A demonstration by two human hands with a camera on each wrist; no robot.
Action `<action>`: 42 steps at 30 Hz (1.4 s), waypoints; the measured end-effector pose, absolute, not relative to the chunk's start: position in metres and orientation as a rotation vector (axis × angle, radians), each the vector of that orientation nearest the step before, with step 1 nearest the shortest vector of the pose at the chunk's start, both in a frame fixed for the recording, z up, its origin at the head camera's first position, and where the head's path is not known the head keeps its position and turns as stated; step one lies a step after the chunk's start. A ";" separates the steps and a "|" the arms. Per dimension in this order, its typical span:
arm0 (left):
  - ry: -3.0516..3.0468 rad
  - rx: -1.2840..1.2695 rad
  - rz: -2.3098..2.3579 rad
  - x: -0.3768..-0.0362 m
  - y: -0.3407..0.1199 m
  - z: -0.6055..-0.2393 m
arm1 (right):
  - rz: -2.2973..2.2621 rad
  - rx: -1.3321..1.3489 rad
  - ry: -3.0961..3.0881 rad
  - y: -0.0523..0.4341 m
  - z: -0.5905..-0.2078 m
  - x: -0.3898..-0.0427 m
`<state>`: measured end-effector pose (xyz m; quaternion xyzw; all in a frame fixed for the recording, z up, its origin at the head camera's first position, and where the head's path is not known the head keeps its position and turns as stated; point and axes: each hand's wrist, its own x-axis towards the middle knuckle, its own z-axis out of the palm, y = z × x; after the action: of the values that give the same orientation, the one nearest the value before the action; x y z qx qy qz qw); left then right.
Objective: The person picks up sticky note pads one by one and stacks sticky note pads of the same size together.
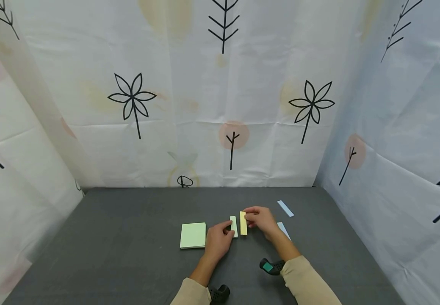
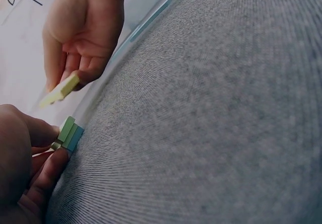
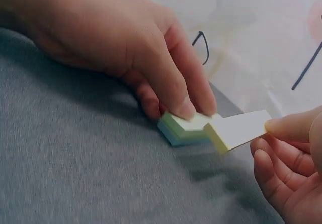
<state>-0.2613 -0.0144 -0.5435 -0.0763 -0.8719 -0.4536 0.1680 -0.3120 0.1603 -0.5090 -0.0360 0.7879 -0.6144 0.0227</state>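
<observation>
The left hand (image 1: 218,240) pinches a narrow green-and-blue sticky-note pad (image 1: 233,226) against the grey felt-covered desk (image 1: 128,237), just right of a square pale-green sticky-note pad (image 1: 193,235). The right hand (image 1: 261,220) pinches a narrow yellow sticky-note strip (image 1: 243,223) by its far end, beside that narrow pad. Risk: the strip may curl or stick askew if lowered unevenly; the narrow pad may skid under a weak pinch.

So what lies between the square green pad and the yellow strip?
In the head view, the left hand and the narrow multicolour pad it holds lie between the square green pad and yellow strip.
</observation>
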 end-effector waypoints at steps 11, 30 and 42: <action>-2.506 -0.198 -1.348 -0.262 -0.015 -0.542 | -1.840 -0.143 2.401 0.141 -0.509 -0.315; -2.506 -0.199 -1.364 -0.263 -0.015 -0.542 | -1.732 -0.153 2.509 0.129 -0.508 -0.317; -2.473 -0.210 -1.358 -0.262 -0.016 -0.541 | -1.684 -0.139 2.569 0.127 -0.510 -0.317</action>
<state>-0.2621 -0.0157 -0.5413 -0.0732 -0.8634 -0.4743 0.1557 -0.3169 0.1266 -0.5098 -0.0451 0.8349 -0.5475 0.0334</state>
